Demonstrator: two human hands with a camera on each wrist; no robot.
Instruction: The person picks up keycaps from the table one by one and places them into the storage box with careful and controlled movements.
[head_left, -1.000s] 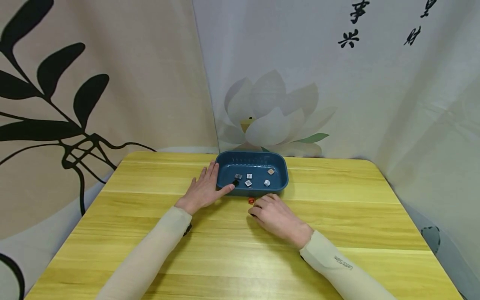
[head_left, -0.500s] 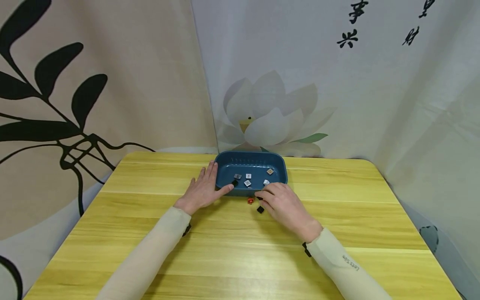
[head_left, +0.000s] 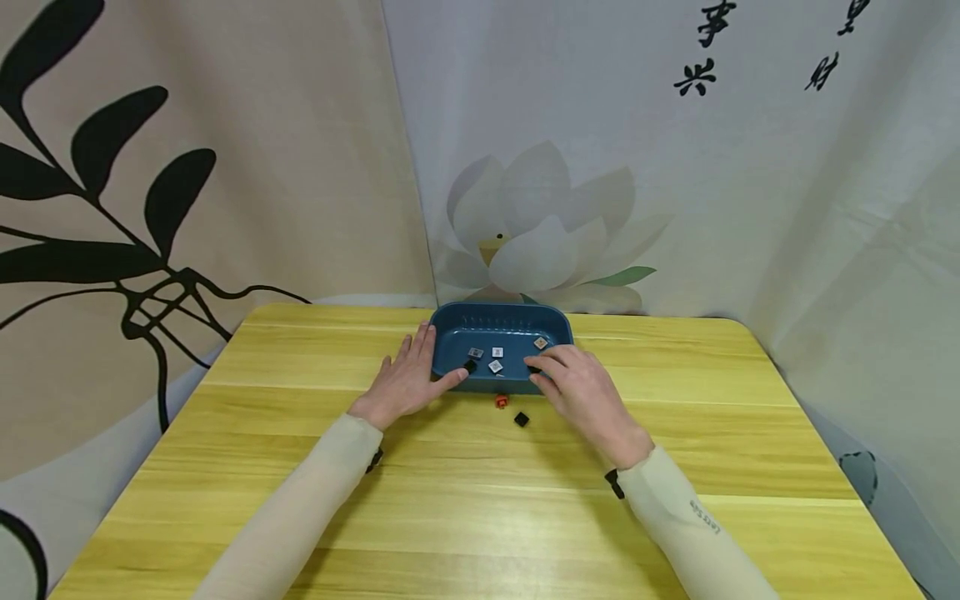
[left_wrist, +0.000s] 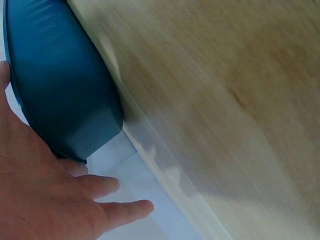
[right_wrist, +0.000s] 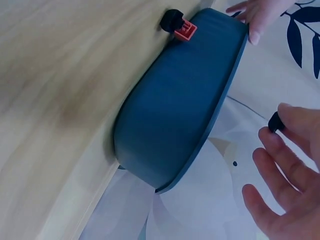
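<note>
My right hand (head_left: 587,393) is over the front right part of a blue rectangular tray (head_left: 517,320). Between its thumb and index finger it pinches a small black block-like piece (right_wrist: 274,122); the other fingers are loosely bent. My left hand (head_left: 405,377) rests along the tray's left end, fingers extended, with the thumb reaching over the front left corner. Several small square pieces (head_left: 497,352), mostly white-faced, lie scattered in the tray. On the table just before the tray sit a small red piece (head_left: 502,402), hollow in the right wrist view, and a black piece (head_left: 522,419).
The tray stands near the back edge of a yellow wood-grain table (head_left: 465,500). Close behind the table hangs a pale curtain (head_left: 315,167) printed with a lotus, dark leaves and characters.
My right hand has moved from the table before the tray up and rightward over it, carrying a black piece. The black piece left on the table has come into sight. My left hand stays put.
</note>
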